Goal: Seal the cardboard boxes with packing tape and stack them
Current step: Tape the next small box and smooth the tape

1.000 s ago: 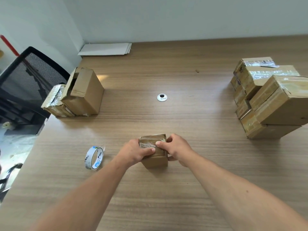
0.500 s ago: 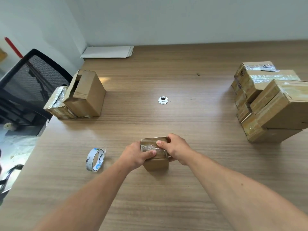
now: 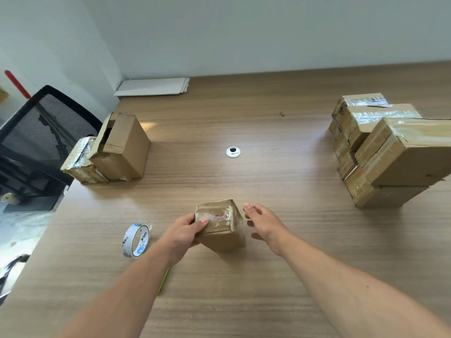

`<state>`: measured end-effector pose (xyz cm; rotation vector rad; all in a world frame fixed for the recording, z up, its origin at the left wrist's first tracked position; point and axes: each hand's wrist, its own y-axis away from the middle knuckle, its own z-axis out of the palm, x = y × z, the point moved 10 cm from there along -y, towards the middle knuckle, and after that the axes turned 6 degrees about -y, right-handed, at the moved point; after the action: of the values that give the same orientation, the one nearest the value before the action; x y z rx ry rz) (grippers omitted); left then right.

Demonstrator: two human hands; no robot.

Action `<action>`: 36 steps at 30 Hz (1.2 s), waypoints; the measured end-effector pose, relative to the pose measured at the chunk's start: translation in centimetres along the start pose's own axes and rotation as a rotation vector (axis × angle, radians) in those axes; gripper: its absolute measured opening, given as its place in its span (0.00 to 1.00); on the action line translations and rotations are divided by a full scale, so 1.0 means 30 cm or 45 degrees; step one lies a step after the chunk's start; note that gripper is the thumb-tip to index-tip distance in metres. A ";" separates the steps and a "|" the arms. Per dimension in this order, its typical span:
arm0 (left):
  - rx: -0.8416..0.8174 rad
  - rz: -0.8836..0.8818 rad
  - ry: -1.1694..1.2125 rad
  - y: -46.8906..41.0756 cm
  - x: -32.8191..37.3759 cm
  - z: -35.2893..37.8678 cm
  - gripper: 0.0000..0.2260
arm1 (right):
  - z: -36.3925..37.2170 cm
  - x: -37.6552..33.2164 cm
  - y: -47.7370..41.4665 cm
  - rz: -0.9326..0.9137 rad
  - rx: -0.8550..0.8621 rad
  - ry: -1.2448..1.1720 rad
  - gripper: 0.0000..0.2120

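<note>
**Q:** As the head camera looks down over the wooden table (image 3: 244, 301), what sits nearest the person?

**R:** One small box (image 3: 220, 236), near the front edge and roughly central. It is plain brown cardboard. Clear glossy tape covers its top in wrinkled strips that fold down over the sides, and a reddish mark shows through the tape. The box looks tipped. I cannot tell whether its base rests flat on the wood.

**Q:** And the hands?

**R:** The left hand (image 3: 183, 231) grasps the box from its left side, thumb pressed on the taped top. Its fingers are hidden behind the cardboard. The right hand (image 3: 263, 223) is released, fingers spread loosely. It is just beside the box's right side, with a narrow gap showing between them.

**Q:** Where is the tape?

**R:** The tape roll (image 3: 135, 240) stands on edge to the left of the left wrist, apart from it. It is white with blue print.

**Q:** Other cardboard?

**R:** Far right is a stack of sealed boxes (image 3: 390, 152), all banded with shiny tape. At the left edge an open box (image 3: 122, 147) has its flaps loose, and a flat taped box (image 3: 80, 162) touches its side.

**Q:** Anything else?

**R:** A round grommet (image 3: 233, 152) mid-table, white sheets (image 3: 153, 86) against the wall, and a mesh chair (image 3: 44, 128) off the left edge.
</note>
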<state>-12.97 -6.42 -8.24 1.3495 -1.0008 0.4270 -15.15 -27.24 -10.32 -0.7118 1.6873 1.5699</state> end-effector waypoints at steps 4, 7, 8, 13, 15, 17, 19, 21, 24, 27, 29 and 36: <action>-0.169 0.039 0.329 0.007 -0.020 0.033 0.14 | -0.048 0.107 -0.004 0.105 0.075 -0.177 0.15; -0.293 -0.018 0.499 0.009 -0.041 0.079 0.16 | -0.007 0.175 0.022 0.345 -0.076 -0.518 0.17; -0.295 -0.040 0.531 0.005 -0.058 0.090 0.15 | 0.004 0.177 0.026 0.376 -0.119 -0.601 0.18; 0.095 -0.062 0.345 -0.040 -0.139 0.014 0.11 | -0.017 0.127 0.018 0.239 -0.022 -0.596 0.11; 0.296 -0.010 0.069 -0.037 -0.130 -0.031 0.12 | -0.041 0.120 -0.004 0.126 0.071 -0.407 0.12; 0.388 0.003 0.024 -0.023 -0.118 -0.038 0.09 | -0.050 0.101 -0.012 -0.003 0.161 -0.131 0.14; 0.344 -0.004 0.073 -0.008 -0.117 -0.006 0.13 | -0.039 0.089 0.003 -0.050 0.237 0.140 0.17; 0.329 0.035 -0.090 -0.002 -0.116 0.013 0.17 | -0.011 0.094 0.021 -0.029 0.255 0.253 0.23; 0.428 0.080 -0.543 -0.008 -0.121 0.015 0.19 | 0.039 0.116 0.040 0.040 0.242 0.307 0.34; 0.525 0.067 -0.691 -0.012 -0.124 0.031 0.25 | 0.042 0.115 0.056 0.033 0.326 0.327 0.42; 0.572 0.065 -0.720 -0.010 -0.118 0.039 0.26 | 0.037 0.115 0.063 0.021 0.372 0.322 0.40; 0.638 0.069 -0.732 -0.012 -0.111 0.034 0.20 | 0.036 0.102 0.065 -0.047 0.387 0.349 0.21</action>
<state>-14.83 -6.52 -11.19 1.9637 -1.4661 0.3473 -18.37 -25.73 -11.61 -0.8198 2.0442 1.1940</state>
